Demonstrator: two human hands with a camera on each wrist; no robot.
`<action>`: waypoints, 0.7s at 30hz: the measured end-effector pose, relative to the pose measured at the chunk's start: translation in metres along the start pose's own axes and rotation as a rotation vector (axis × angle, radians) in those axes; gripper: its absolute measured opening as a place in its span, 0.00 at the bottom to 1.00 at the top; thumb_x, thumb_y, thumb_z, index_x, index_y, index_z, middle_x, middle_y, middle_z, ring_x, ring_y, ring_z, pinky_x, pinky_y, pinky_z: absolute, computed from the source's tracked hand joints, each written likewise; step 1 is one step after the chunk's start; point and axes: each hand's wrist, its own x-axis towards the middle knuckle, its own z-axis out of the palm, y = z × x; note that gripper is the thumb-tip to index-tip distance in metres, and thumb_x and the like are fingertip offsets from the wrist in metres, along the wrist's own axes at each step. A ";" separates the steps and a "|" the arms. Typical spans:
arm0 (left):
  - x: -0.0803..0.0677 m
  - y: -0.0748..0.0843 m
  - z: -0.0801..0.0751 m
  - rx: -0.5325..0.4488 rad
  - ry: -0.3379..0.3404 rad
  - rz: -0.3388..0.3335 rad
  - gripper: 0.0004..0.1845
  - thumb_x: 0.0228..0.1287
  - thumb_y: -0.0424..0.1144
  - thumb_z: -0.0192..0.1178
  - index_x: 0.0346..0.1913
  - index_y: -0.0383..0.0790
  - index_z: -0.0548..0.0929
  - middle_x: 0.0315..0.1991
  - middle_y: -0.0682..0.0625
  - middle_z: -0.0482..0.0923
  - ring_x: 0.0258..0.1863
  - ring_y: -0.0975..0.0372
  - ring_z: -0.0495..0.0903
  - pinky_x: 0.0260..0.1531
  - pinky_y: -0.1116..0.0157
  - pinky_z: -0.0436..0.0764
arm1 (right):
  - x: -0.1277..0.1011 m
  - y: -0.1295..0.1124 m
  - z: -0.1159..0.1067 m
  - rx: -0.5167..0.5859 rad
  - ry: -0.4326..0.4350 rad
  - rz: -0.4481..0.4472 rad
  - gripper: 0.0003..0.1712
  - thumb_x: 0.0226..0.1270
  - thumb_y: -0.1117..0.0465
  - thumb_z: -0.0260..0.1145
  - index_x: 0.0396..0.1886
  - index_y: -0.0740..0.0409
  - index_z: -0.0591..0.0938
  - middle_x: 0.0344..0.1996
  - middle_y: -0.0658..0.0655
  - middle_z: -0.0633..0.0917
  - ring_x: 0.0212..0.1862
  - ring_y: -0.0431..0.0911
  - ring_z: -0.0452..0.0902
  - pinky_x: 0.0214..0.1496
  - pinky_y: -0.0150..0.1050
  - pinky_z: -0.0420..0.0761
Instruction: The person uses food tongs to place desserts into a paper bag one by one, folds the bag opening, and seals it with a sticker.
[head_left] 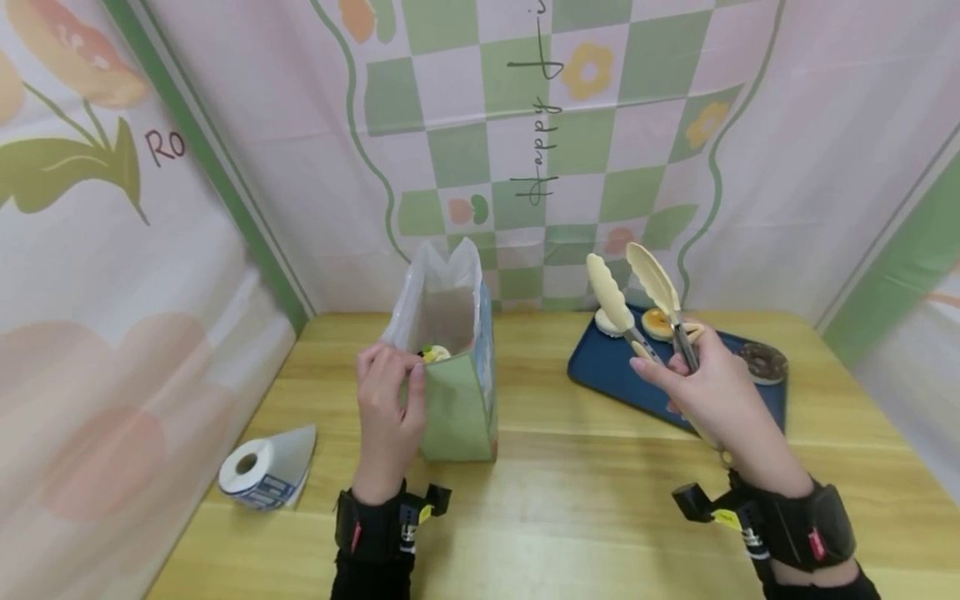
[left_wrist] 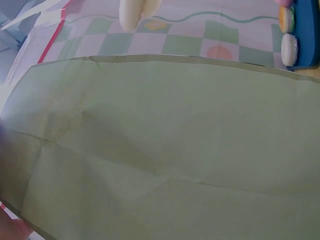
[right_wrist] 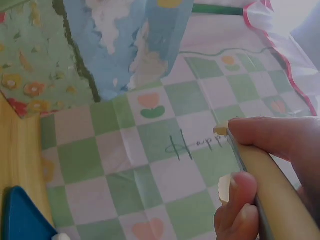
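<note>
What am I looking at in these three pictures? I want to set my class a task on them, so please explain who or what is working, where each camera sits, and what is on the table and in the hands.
No machine works here: a person uses two bare hands, with a camera strapped to each wrist and one on the head.

The wide picture is the head view. The left hand grips the rim of an upright green paper bag with something small inside. The right hand holds cream tongs, their jaws apart and empty. On the wooden table lie a blue tray with pastries, including a chocolate doughnut, and a paper roll.

The left wrist view shows mostly the bag's green side. The right wrist view shows fingers round the tongs' handle.
</note>
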 end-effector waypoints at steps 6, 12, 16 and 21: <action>0.000 0.001 0.001 -0.003 0.006 0.007 0.16 0.74 0.41 0.49 0.28 0.36 0.76 0.25 0.48 0.74 0.30 0.58 0.71 0.53 0.55 0.67 | -0.002 0.020 -0.008 -0.018 0.042 0.015 0.38 0.62 0.33 0.63 0.55 0.56 0.64 0.30 0.58 0.70 0.22 0.47 0.79 0.26 0.40 0.81; -0.001 0.001 0.001 -0.004 0.010 0.003 0.18 0.75 0.43 0.48 0.27 0.36 0.76 0.25 0.48 0.74 0.30 0.58 0.71 0.53 0.55 0.66 | -0.002 0.040 -0.016 -0.023 0.097 0.051 0.38 0.62 0.35 0.64 0.56 0.58 0.66 0.24 0.57 0.76 0.20 0.48 0.80 0.25 0.40 0.79; -0.001 0.002 0.000 -0.005 0.011 0.004 0.19 0.76 0.43 0.47 0.28 0.35 0.76 0.25 0.48 0.74 0.30 0.57 0.71 0.53 0.55 0.66 | -0.003 0.055 -0.019 0.034 0.126 0.060 0.32 0.62 0.38 0.66 0.49 0.55 0.66 0.20 0.53 0.74 0.19 0.49 0.80 0.24 0.41 0.80; 0.000 0.002 0.001 -0.004 0.008 0.008 0.19 0.75 0.43 0.48 0.28 0.35 0.76 0.25 0.48 0.74 0.30 0.57 0.71 0.53 0.55 0.66 | -0.006 0.073 -0.025 0.068 0.150 0.098 0.29 0.63 0.38 0.66 0.43 0.53 0.65 0.24 0.54 0.72 0.21 0.49 0.81 0.25 0.42 0.81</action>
